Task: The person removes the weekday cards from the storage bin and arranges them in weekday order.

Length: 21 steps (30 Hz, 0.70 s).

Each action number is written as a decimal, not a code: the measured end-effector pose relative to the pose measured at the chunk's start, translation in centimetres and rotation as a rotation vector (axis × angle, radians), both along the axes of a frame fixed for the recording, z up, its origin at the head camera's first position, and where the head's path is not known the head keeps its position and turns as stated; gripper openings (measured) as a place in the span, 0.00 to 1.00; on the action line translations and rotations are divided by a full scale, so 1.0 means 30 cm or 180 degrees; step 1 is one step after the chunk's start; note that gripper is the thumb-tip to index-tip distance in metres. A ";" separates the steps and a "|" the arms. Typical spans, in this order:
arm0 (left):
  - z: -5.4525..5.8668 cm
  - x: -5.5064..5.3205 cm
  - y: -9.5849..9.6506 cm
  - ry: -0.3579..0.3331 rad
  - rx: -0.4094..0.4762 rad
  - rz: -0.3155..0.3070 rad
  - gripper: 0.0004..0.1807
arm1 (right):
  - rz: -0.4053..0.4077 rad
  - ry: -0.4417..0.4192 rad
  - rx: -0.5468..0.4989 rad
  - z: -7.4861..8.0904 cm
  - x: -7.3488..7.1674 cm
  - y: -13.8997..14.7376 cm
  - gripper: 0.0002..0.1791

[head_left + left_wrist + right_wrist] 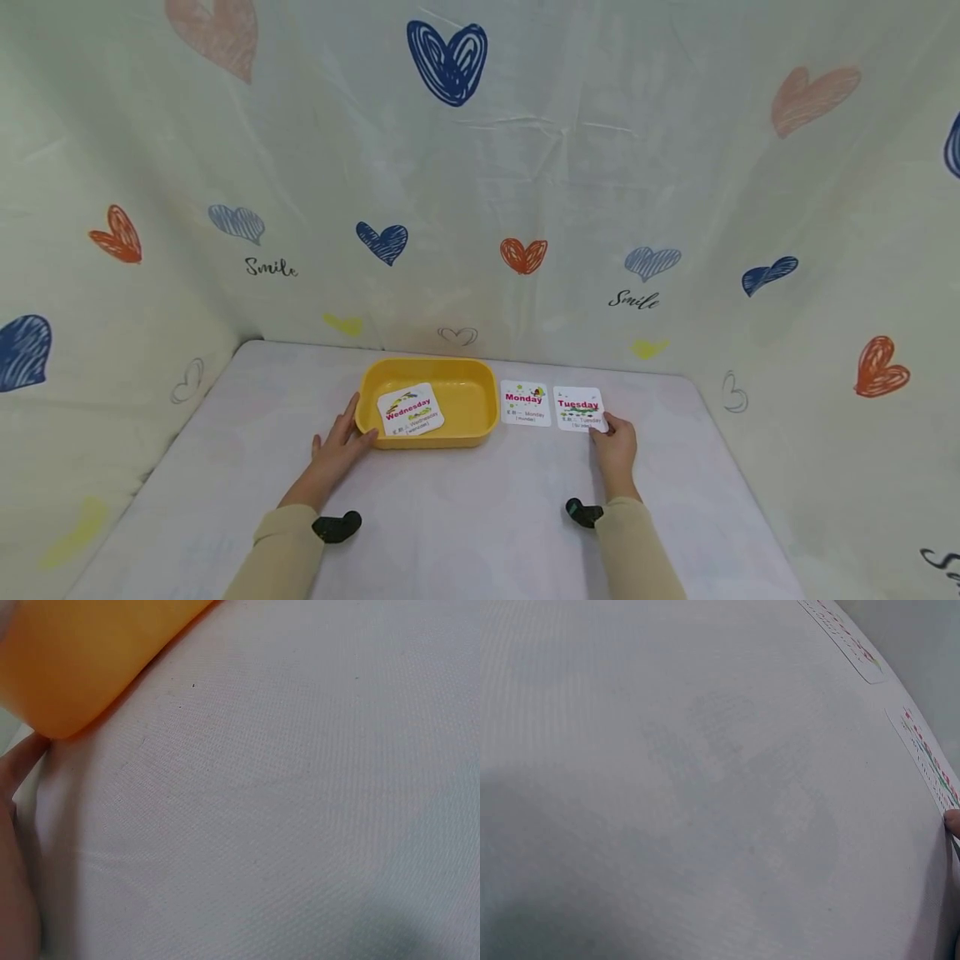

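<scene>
In the head view, a yellow plastic tray (472, 400) stands towards the back of the table. My left hand (341, 450) holds its front left corner, thumb at the front rim and fingers along the left side. A white card reading "Wednesday" (408, 410) lies tilted in the tray. To the right of the tray, a "Monday" card (527, 403) lies face up. Beside that is a "Tuesday" card (577, 408), whose lower right edge my right hand (617, 450) pinches. The right wrist view catches only a fingertip (952, 821) at this card's edge.
The white table (465, 525) ends at the back against a hanging curtain (570, 167) printed with hearts and "Smile". More curtain closes in both sides. A dark strap (337, 527) sits at the left sleeve's cuff, another dark strap (583, 512) at the right one.
</scene>
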<state>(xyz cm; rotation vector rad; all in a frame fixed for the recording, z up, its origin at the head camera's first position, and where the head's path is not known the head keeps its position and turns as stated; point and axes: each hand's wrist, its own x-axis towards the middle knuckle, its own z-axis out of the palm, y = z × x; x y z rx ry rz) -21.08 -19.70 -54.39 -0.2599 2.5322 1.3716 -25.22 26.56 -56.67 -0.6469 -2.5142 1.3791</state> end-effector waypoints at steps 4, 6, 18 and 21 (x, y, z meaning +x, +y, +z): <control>-0.002 -0.002 -0.001 -0.0015 0.0002 -0.0005 0.50 | -0.0071 -0.0002 0.0038 -0.008 -0.001 -0.001 0.24; -0.005 -0.003 0.000 -0.0013 0.0015 -0.0009 0.51 | -0.0114 0.0013 0.0071 -0.011 -0.002 0.000 0.24; -0.009 0.001 -0.010 -0.0009 0.0068 -0.0053 0.50 | -0.0411 0.0504 -0.0550 0.003 0.024 -0.042 0.25; -0.005 0.003 -0.008 0.0008 0.0015 -0.0064 0.51 | -0.0365 0.0586 -0.0739 0.028 0.033 -0.072 0.25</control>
